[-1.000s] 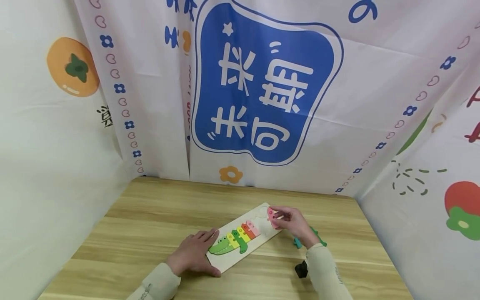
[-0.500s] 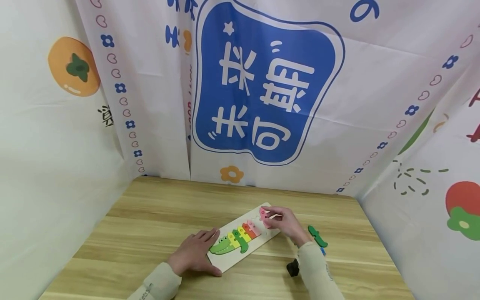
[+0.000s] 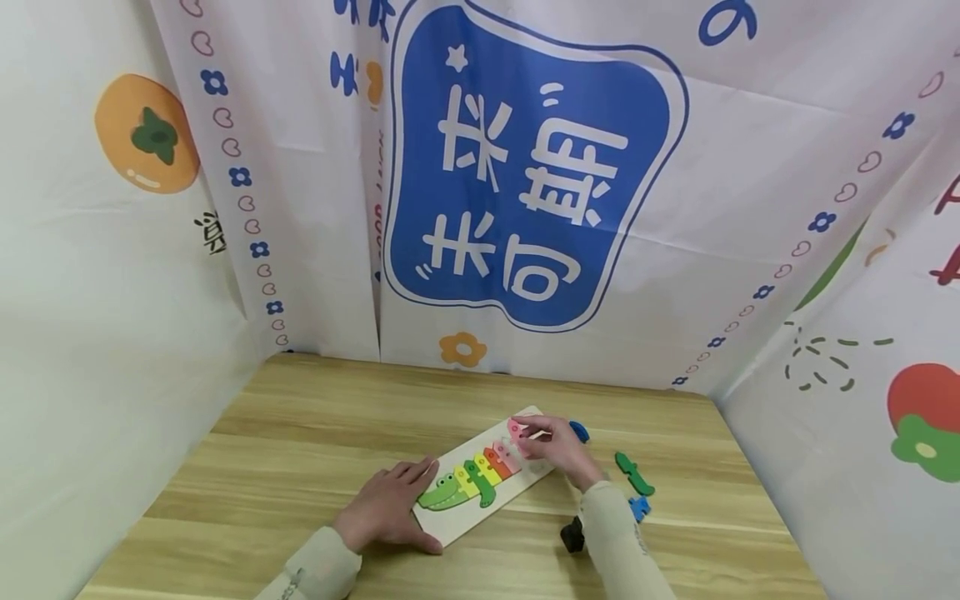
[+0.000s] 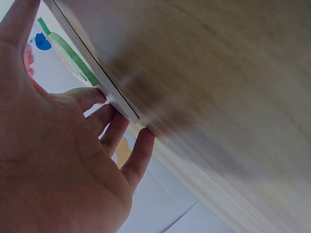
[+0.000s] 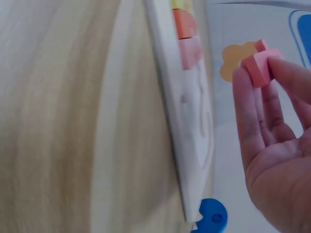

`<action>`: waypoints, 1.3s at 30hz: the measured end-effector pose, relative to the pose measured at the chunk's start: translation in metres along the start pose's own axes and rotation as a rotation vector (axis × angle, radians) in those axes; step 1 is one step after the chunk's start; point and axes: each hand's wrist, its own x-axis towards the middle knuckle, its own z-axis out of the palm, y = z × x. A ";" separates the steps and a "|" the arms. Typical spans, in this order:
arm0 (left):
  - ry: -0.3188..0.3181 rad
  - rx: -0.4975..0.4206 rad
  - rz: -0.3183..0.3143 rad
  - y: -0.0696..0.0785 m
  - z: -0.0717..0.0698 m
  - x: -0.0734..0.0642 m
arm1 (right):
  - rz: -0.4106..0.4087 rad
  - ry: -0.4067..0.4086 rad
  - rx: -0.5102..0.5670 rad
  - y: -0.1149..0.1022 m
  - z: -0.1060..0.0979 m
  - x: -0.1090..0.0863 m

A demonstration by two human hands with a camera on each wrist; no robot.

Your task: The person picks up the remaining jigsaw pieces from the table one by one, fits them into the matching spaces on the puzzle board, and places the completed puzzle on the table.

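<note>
A white wooden puzzle board lies slanted on the table, its crocodile built from a green head and green, yellow, orange and pink body pieces. My left hand holds the board's left end, thumb at the near corner and fingers along the far edge. Between thumb and fingers my right hand pinches a pink puzzle piece, raised over the bare right part of the board. In the right wrist view, shallow outlines show in the board's surface past the pink body piece.
To the right of the board lie a rounded blue piece, a long green piece and a smaller blue piece. A black object sits by the right sleeve. A printed cloth hangs behind the table.
My right hand has moved left along the board with the pink piece, towards the crocodile's joined pieces. The blue pieces beside it have come into view. My left hand has stayed in place.
</note>
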 end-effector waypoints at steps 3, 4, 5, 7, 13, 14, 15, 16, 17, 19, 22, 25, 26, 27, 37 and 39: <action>-0.001 -0.003 -0.005 0.000 0.000 -0.001 | 0.004 0.001 -0.030 0.006 0.003 0.004; -0.002 -0.005 -0.009 0.001 0.000 -0.001 | 0.008 0.002 -0.044 0.007 0.005 0.005; -0.005 -0.008 -0.012 0.001 0.000 -0.001 | 0.011 0.004 -0.058 0.009 0.006 0.006; -0.010 -0.013 -0.018 0.000 0.000 -0.001 | 0.019 0.009 -0.083 0.011 0.008 0.007; -0.012 -0.011 -0.018 -0.001 0.000 0.000 | 0.035 0.022 -0.125 0.017 0.014 0.011; -0.012 -0.009 -0.016 -0.001 0.001 0.000 | 0.032 0.023 -0.133 0.018 0.014 0.012; -0.011 -0.007 -0.014 0.000 0.001 0.000 | 0.034 0.024 -0.137 0.018 0.015 0.013; -0.011 -0.007 -0.012 0.000 0.000 -0.001 | 0.031 0.023 -0.144 0.019 0.015 0.013; -0.009 -0.004 -0.010 0.000 0.000 -0.001 | 0.034 0.024 -0.146 0.019 0.015 0.013; -0.006 -0.006 -0.008 0.000 0.000 -0.001 | 0.041 0.024 -0.148 0.019 0.016 0.014; -0.005 -0.011 -0.009 0.001 0.000 -0.002 | 0.054 0.021 -0.147 0.019 0.016 0.014; -0.007 -0.016 -0.011 0.001 0.000 -0.002 | 0.061 0.017 -0.144 0.018 0.016 0.013; -0.008 -0.017 -0.011 0.002 0.000 -0.002 | 0.062 0.016 -0.144 0.018 0.016 0.013; -0.007 -0.018 -0.010 0.002 0.000 -0.002 | 0.064 0.016 -0.144 0.018 0.016 0.013; -0.003 -0.014 -0.011 0.002 0.000 -0.002 | 0.083 0.011 -0.175 0.016 0.018 0.013; -0.005 -0.013 -0.015 0.001 0.000 -0.002 | 0.076 0.012 -0.184 0.016 0.019 0.013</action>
